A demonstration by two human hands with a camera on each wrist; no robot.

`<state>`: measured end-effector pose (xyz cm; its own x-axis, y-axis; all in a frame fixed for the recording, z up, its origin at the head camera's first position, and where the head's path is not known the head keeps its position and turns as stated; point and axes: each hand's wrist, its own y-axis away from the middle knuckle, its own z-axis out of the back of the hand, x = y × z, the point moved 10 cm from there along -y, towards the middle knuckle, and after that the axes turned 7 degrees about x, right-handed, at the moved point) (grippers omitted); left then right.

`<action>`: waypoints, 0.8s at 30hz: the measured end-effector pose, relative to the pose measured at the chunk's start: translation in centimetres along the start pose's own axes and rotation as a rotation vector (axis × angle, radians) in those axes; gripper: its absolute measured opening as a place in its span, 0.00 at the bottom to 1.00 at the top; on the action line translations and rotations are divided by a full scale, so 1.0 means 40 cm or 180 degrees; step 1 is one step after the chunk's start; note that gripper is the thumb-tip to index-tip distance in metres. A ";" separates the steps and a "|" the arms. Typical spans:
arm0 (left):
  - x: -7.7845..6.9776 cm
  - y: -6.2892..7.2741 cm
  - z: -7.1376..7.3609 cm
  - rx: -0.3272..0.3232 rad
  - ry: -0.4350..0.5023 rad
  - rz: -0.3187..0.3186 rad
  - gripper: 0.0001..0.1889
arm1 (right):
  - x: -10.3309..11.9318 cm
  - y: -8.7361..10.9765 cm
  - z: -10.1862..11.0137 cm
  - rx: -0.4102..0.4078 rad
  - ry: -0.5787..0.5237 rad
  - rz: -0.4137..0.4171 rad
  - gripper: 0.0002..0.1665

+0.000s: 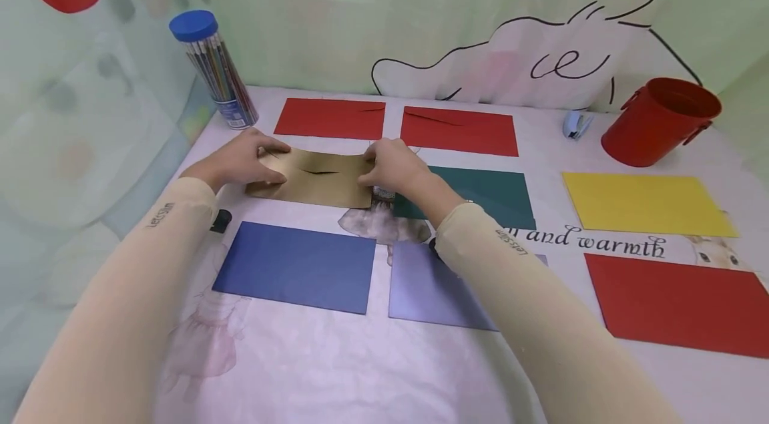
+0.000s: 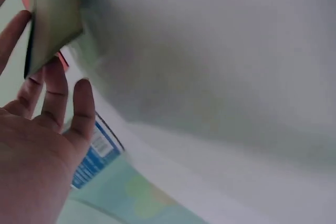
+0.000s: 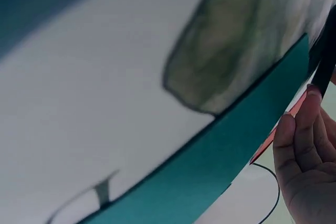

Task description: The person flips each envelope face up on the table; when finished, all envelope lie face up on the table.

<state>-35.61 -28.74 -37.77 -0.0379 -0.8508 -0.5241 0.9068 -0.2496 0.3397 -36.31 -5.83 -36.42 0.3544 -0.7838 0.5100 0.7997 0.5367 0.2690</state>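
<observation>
A gold envelope [image 1: 318, 190], with a dark slit at the middle of its face, is held between both hands at the left of the table. My left hand [image 1: 243, 158] grips its left end, thumb toward the near side and fingers at the far edge. At the right end, my right hand [image 1: 393, 167] pinches the envelope between thumb and fingers. The left wrist view shows the envelope [image 2: 55, 19] tilted, with fingertips against its edge. From the right wrist, the envelope appears as a dark strip [image 3: 326, 51] at the fingertips.
Two red envelopes [image 1: 330, 118] lie behind. Green [image 1: 486, 193], blue [image 1: 294, 267], lavender [image 1: 432, 290], yellow [image 1: 649, 203] and red [image 1: 679, 304] ones lie around. A blue-lidded pencil jar [image 1: 216, 70] stands back left; a red bucket [image 1: 655, 123] and small stapler [image 1: 577, 124] back right.
</observation>
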 end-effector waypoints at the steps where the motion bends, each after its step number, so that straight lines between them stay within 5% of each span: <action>1: -0.004 0.001 -0.004 0.0036 -0.0050 0.0040 0.32 | -0.001 0.003 -0.002 0.0020 0.0039 -0.0041 0.28; 6: -0.016 0.008 -0.008 0.0101 -0.0646 0.0342 0.34 | 0.009 0.014 0.008 -0.0067 0.0586 -0.0145 0.21; 9: -0.034 0.018 0.001 0.0029 -0.0961 0.0333 0.34 | 0.028 0.021 0.011 -0.0103 0.0883 -0.0126 0.24; 16: -0.119 0.105 -0.020 -0.0155 -0.0725 -0.0478 0.26 | 0.067 0.096 -0.005 0.0090 0.0366 0.0051 0.26; 20: -0.137 0.204 -0.070 0.0110 -0.0283 -0.0964 0.29 | 0.103 0.170 -0.048 0.0367 0.0104 0.0223 0.33; 24: -0.116 0.292 -0.121 0.0380 -0.0039 -0.1062 0.39 | 0.145 0.251 -0.097 0.0614 0.0103 0.0296 0.40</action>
<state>-22.81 -25.46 -35.17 -0.3294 -0.7187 -0.6124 0.7883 -0.5663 0.2407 -24.36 -6.20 -33.95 0.4403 -0.7360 0.5142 0.6564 0.6546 0.3749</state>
